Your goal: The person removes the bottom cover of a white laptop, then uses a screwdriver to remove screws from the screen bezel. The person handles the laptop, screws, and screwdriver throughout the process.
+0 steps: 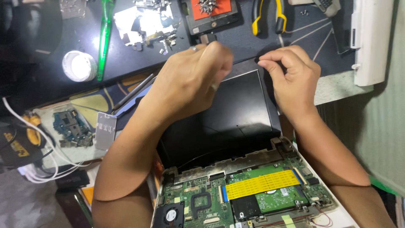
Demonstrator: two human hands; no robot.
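Observation:
An opened small laptop lies in front of me, its green circuit board (198, 202) bared, with a yellow flat ribbon cable (261, 183) across it and a small fan (169, 215) at the lower left. The dark screen panel (236, 114) lies flat beyond the base. My left hand (190, 82) hovers curled over the screen's upper left part, a ring on one finger; it is blurred and I cannot tell if it holds anything. My right hand (293, 78) pinches with fingertips at the screen's top right corner.
Yellow-handled pliers (266, 17) and a black tray with an orange pad (209, 12) lie at the back. A green tool (104, 38), a white round lid (79, 65), a small circuit board (71, 126), a grey metal plate (105, 130), white cables (38, 169) sit left. A white casing (371, 38) stands right.

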